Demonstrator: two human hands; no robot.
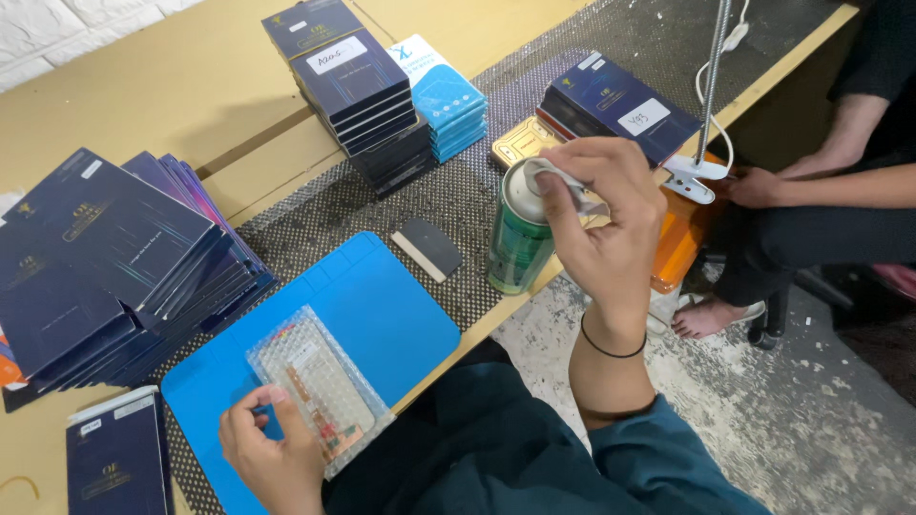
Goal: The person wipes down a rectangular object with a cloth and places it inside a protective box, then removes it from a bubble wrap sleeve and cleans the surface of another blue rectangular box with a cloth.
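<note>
Green metal can [518, 243] stood upright at the table edge [458, 345], directly under the right hand [601, 224], whose fingers pinched a white cloth [563, 181] onto its top. Left hand [267, 448] gripped a bubble-wrapped flat part [320, 386], its long axis diagonal, on the blue mat [401, 305]. Dark boxes [363, 81] with white labels were stacked behind.

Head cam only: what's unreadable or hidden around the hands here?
- Top of the green can: covered by the white cloth that the right hand presses on it.
- Item inside the bubble-wrap pouch: blurred by the wrap; the left hand covers its near corner.
- Orange object below the table edge: mostly hidden by the right hand.
- Seated person: cut off by the right edge.
</note>
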